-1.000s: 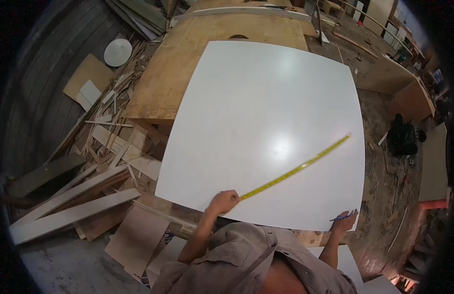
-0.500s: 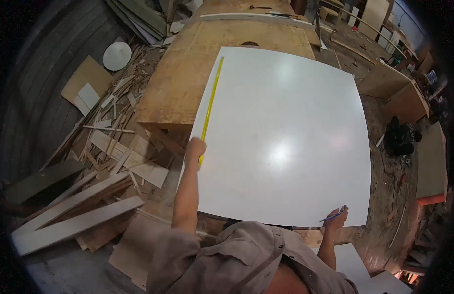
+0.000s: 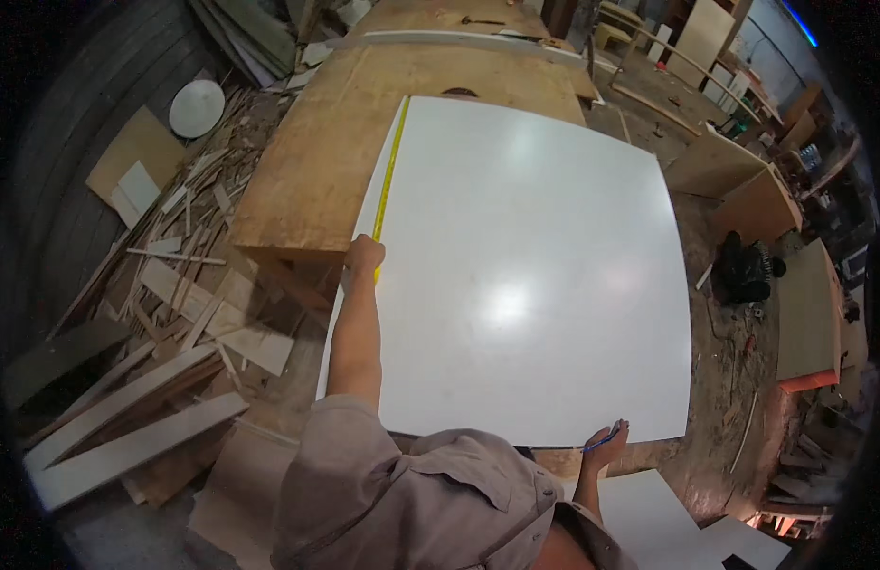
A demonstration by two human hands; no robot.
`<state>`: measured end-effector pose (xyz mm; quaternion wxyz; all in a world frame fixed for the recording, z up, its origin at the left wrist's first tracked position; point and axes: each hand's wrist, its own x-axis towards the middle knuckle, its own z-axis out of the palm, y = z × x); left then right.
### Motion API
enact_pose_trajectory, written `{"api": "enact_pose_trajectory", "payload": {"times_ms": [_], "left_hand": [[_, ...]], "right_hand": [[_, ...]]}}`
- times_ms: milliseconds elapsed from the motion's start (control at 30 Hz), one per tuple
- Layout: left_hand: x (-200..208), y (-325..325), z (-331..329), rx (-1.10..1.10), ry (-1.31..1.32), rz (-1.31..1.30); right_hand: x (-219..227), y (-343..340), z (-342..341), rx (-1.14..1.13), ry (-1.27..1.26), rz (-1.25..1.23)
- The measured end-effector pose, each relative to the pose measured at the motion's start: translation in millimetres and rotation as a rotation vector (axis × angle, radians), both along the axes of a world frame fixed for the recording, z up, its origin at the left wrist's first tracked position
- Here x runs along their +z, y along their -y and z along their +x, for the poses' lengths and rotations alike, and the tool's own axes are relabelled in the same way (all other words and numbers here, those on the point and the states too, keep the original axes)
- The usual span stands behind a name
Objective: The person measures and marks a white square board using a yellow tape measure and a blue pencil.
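Note:
A large white board [image 3: 525, 247] lies over the wooden workbench, its near edge by my body. My left arm is stretched forward, and my left hand [image 3: 366, 254] is closed around a tape measure at the board's left side. The tape's yellow blade [image 3: 391, 166] runs from that hand along the left side to the board's far edge. The tape's case is mostly hidden by my fingers. At the near right edge of the board, my right hand [image 3: 608, 441] grips a slim blue pen [image 3: 601, 440], its tip pointing left.
Bare wood of the workbench [image 3: 297, 180] shows beyond and left of the board. Wood offcuts [image 3: 188, 275] heap on the left floor, with long pale planks [image 3: 141, 446] nearer me. On the right floor are a black machine [image 3: 747, 269] and wooden panels [image 3: 808, 323].
My left hand has moved forward along the board, and the tape's far end now reaches the far edge. My right hand still grips the pen near the front edge. The view has shifted slightly.

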<state>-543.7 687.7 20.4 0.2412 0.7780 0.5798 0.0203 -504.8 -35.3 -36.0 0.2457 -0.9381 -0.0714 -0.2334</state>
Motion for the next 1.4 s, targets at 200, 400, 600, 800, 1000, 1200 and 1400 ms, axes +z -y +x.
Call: {"api": "enact_pose_trajectory", "payload": {"times_ms": [200, 400, 600, 800, 1000, 1200, 1400], "left_hand": [[-14, 70, -169, 0.044, -0.038, -0.057], [12, 201, -332, 0.202, -0.158, -0.052], [26, 245, -366, 0.331, 0.007, -0.202], [12, 239, -383, 0.286, 0.087, -0.258], [8, 222, -385, 0.167, 0.144, -0.150], [-3, 228, -397, 0.117, 0.160, 0.038], [40, 202, -328, 0.122, 0.290, 0.026]], "right_hand": [[4, -2, -1, -0.063, -0.034, -0.180], [-10, 27, 7, 0.042, -0.129, -0.149], [-18, 41, 31, 0.238, -0.180, -0.254], [-6, 34, 27, 0.244, -0.178, -0.294], [-18, 39, 17, 0.115, -0.188, -0.289], [-22, 25, 20, -0.089, -0.030, -0.304], [6, -1, 14, -0.175, -0.031, 0.029]]}}
